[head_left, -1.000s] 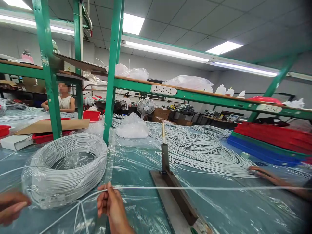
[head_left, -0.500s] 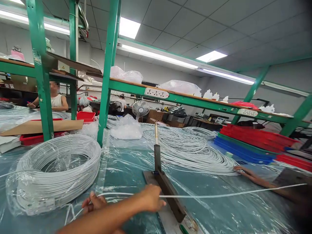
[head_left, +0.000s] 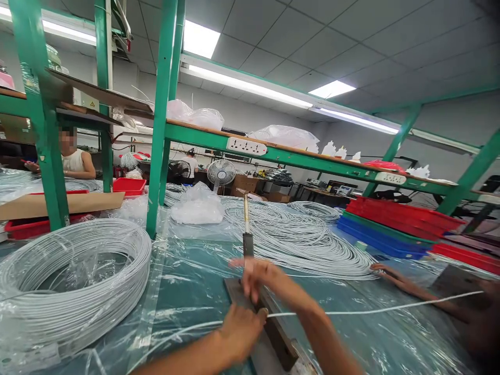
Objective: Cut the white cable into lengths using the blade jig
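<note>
My left hand (head_left: 244, 330) is closed around a thin white cable (head_left: 359, 312), at the metal bar of a bench tool (head_left: 279, 341) that looks like a lever cutter. The cable runs from the lower left, through that hand, across the bar and out to the right. Just above it my right hand (head_left: 263, 276) hovers with its fingers apart and nothing seen in them, partly blurred. It is near the tool's upright lever (head_left: 247, 221) and hides the lever's foot.
A bagged coil of white cable (head_left: 78, 307) lies at left, with loose coils (head_left: 297, 234) behind the tool. Another person's hand (head_left: 390, 276) rests by those coils. Red and blue trays (head_left: 390, 229) are stacked at right. A green post (head_left: 158, 130) holds up a shelf.
My right hand has come from the left, by the cable beside my left arm, over to the lever. My left hand remains on the cable at the bar. The view has shifted slightly.
</note>
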`<action>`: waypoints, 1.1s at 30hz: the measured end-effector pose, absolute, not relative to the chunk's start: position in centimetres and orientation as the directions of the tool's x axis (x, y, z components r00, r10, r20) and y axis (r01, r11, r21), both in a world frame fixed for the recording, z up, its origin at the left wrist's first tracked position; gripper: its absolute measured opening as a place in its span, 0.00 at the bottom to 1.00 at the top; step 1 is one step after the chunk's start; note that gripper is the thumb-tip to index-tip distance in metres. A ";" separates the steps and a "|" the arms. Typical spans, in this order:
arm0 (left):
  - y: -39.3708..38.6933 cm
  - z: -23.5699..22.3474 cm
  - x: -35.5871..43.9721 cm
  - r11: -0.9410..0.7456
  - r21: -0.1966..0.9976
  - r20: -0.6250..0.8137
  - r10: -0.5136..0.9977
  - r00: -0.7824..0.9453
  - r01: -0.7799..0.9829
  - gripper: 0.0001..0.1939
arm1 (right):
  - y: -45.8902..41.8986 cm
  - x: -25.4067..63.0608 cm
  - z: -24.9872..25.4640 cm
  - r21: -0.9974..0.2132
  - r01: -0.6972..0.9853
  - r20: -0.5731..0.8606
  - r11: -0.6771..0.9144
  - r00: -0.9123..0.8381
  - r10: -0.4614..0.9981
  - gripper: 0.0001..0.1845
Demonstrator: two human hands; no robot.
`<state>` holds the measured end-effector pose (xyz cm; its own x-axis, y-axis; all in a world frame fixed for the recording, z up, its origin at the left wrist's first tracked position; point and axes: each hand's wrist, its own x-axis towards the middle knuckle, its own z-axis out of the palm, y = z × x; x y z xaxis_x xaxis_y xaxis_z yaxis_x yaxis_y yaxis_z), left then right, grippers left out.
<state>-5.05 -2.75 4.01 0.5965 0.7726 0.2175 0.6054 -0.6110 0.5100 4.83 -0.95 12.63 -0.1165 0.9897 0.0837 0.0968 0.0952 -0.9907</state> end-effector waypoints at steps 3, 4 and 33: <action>-2.7 3.6 -4.6 -0.608 0.445 0.091 0.761 0.642 0.657 0.20 | 5.5 9.3 16.3 -0.978 0.199 0.077 0.060 0.077 0.994 0.18; -2.5 3.4 -4.3 -0.581 0.460 0.055 0.773 0.632 0.671 0.20 | 7.9 10.3 16.9 -0.977 0.212 0.065 0.032 0.151 0.986 0.16; -0.3 1.1 -0.7 0.004 0.847 -0.061 0.994 0.089 0.531 0.09 | -6.3 18.1 16.6 -0.954 -0.086 -0.297 -0.287 0.136 0.945 0.19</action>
<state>-0.69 -0.26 1.06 0.0890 0.9942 -0.0610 0.5310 0.0045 0.8474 18.06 -6.30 16.61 0.1359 0.9452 -0.2969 -0.0863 -0.2872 -0.9540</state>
